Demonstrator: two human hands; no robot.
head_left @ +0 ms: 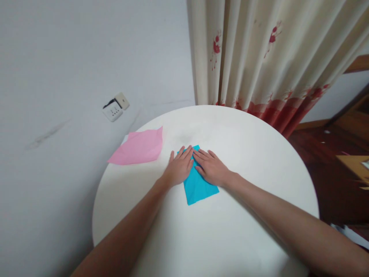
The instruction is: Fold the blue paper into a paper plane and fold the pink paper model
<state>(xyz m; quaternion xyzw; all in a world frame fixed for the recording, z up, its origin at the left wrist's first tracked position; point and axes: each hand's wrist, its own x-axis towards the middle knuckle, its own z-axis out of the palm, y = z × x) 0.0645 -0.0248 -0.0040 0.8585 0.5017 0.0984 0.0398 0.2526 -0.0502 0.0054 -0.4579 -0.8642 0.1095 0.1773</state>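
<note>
I am seeing two bare forearms coming in from the bottom edge, without any sleeve, watch or bracelet. The left hand (pixel 179 169) and the right hand (pixel 212 168) are wearing no gloves and no rings; the fingernails are looking short.

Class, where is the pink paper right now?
The pink paper lies flat at the table's far left edge, apart from the left hand pressing the blue paper.

A pink paper sheet (pixel 138 147) lay near the far left edge of the round white bench (pixel 259 161). Behind hung a cream curtain (pixel 268 57) with red flowers; a wall socket (pixel 115 106) sat left.
</note>
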